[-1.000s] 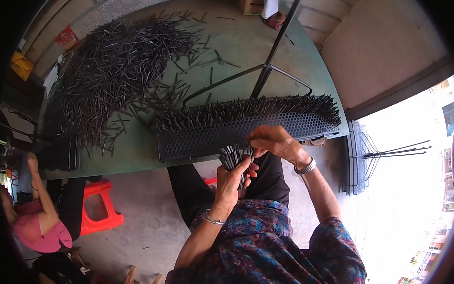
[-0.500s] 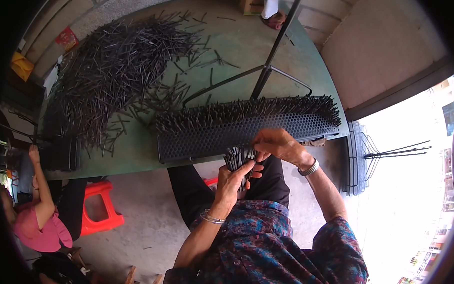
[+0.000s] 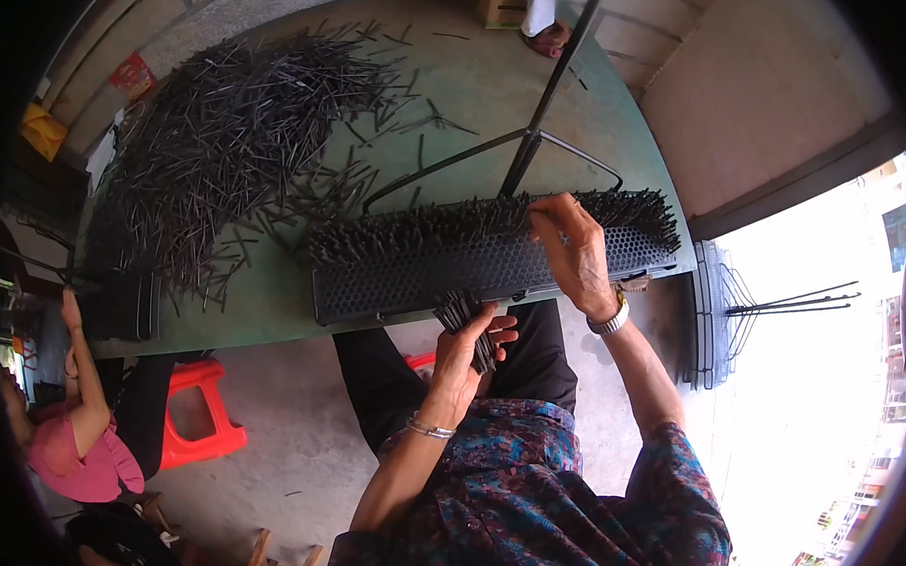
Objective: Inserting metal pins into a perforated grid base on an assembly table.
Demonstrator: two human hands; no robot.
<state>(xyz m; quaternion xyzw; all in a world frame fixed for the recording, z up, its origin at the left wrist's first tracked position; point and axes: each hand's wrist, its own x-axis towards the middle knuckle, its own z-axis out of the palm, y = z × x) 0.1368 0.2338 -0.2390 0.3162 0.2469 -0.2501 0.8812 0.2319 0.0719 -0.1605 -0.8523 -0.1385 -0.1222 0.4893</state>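
Note:
My left hand (image 3: 462, 358), with the fingers wrapped round, holds a bundle of thin black strips (image 3: 459, 311) below the front edge of a long black perforated panel (image 3: 413, 284). Upright black strips (image 3: 455, 221) fill the panel's far holes in a dense band, while bare holes show along its near side. Over that band, toward its right half, my right hand (image 3: 572, 245) is closed with its fingertips together among the strip tops. Whatever is between those fingertips is hidden against the dark strips. A black rod frame (image 3: 523, 156) rises behind the panel.
Loose black strips (image 3: 229, 125) lie in a large heap on the green table (image 3: 470, 94). At left another person (image 3: 84, 420) sits by a dark panel (image 3: 133, 307). A red stool (image 3: 204, 414) stands below the table; stacked perforated panels with rods (image 3: 711, 312) are at right.
My right hand has moved up and away from the bundle to the band of upright strips. My left hand has stayed low with the bundle, which now tilts more to the left.

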